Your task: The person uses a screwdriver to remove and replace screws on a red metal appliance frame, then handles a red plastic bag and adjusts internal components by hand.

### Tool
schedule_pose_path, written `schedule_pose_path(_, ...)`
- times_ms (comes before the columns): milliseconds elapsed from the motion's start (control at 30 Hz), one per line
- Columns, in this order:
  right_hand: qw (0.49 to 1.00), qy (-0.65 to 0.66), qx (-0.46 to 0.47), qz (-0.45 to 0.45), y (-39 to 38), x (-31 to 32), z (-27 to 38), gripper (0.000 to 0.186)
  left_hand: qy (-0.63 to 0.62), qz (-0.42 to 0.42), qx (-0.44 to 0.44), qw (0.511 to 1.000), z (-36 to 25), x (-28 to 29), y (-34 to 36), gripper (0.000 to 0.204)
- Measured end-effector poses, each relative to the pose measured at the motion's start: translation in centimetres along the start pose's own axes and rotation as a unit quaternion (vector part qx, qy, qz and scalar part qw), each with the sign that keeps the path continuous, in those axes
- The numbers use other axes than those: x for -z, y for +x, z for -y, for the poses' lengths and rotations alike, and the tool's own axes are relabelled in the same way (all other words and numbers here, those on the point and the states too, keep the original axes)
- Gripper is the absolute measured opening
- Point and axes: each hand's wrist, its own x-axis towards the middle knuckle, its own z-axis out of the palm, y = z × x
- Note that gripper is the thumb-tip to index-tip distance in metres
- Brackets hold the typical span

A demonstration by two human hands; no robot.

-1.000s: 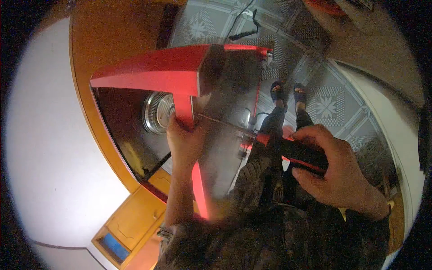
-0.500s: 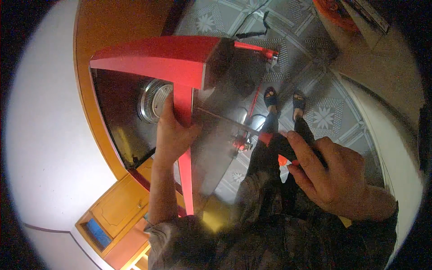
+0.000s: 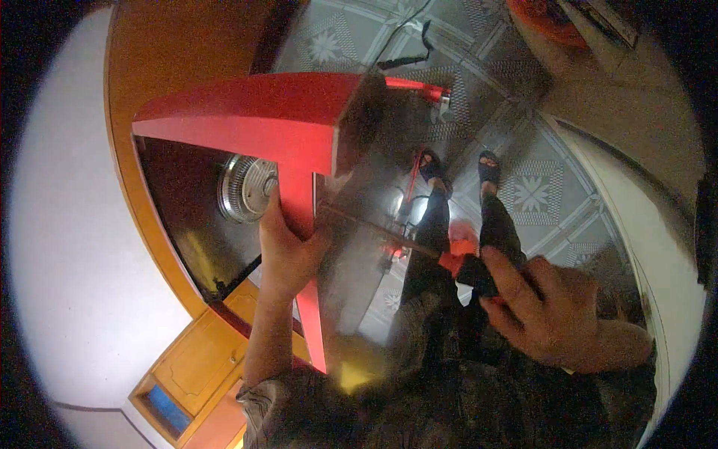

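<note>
A large red-edged appliance housing [image 3: 247, 105], which looks like a range hood, fills the left and middle of the view. My left hand [image 3: 290, 251] is closed around its narrow red upright strip, thumb up along the left side. In my right hand [image 3: 550, 310] is a screwdriver [image 3: 467, 271] with a red and black handle. Its long thin shaft points left, and the tip meets the edge beside the red strip, just right of my left hand. Whether a screw sits there is too dim to see. Left of the strip is a round ribbed metal piece [image 3: 243, 187].
Below me is a grey patterned tile floor [image 3: 535, 194], with my feet in dark slippers [image 3: 490, 166]. A black cord-like thing [image 3: 407, 61] lies farther off. Orange-brown cabinets [image 3: 202, 359] stand at lower left. A round orange object [image 3: 550, 22] is at upper right.
The housing and my left hand sit slightly lower and farther left in view. My right hand has shifted a little down and left with the screwdriver. The slippered feet now stand farther apart.
</note>
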Motion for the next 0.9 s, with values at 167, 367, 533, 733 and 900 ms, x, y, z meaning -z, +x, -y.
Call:
schedule_pose_path(167,1.0,-0.017,0.002,-0.015,-0.6,-0.4,1.5,0.056,0.025,-0.004,0.032,0.999,-1.4,0.0,-0.1,0.045)
schedule_pose_path(367,1.0,0.008,-0.011,0.0,-0.7,-0.2,1.4,0.052,0.092,0.015,0.041,0.995,-1.5,0.6,-0.4,0.047)
schedule_pose_path(533,0.999,0.025,-0.025,-0.011,-0.7,-0.6,1.4,0.054,0.038,0.017,0.026,0.999,-0.2,0.5,-0.3,0.048)
schedule_pose_path(733,0.998,0.046,-0.042,-0.031,-0.5,-0.2,1.6,0.059,0.006,0.02,0.013,1.0,-0.2,0.5,-0.4,0.05)
schedule_pose_path(900,0.997,0.012,-0.058,-0.056,-1.2,-0.8,2.8,0.059,0.047,0.017,0.002,0.999,-0.1,1.0,-0.4,0.05)
